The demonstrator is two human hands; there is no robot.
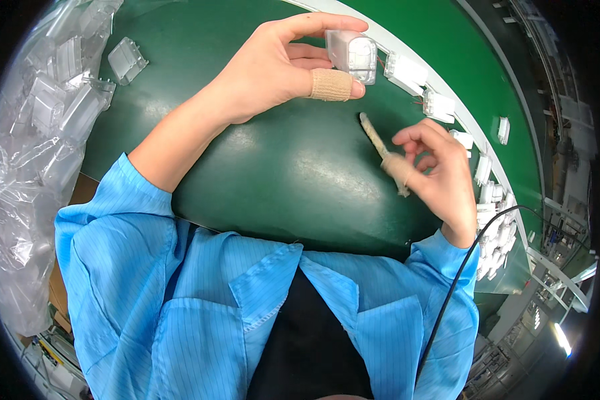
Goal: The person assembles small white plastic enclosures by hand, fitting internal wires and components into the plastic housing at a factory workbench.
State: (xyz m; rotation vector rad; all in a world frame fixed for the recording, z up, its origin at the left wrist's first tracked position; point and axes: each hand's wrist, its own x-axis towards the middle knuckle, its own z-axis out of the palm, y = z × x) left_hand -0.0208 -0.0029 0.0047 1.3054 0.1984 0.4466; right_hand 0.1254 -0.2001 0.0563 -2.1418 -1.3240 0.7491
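My left hand (273, 67) grips a translucent white plastic housing (361, 59) above the far part of the green tabletop. Its fingers lie along the top and side, and the thumb, wrapped in tan tape, presses from below. Nearer and to the right is my right hand (437, 160), fingers loosely curled. A thin tan stick (372, 132) lies against its wrapped thumb and points up and left toward the housing. How the stick is held there is partly hidden.
Clear plastic bags with translucent housings (47, 107) fill the left side; one loose housing (127, 61) lies beside them. White units (407, 70) with thin wires line the curved right edge, ending in a pile (497, 233). A black cable (457, 273) crosses my right sleeve.
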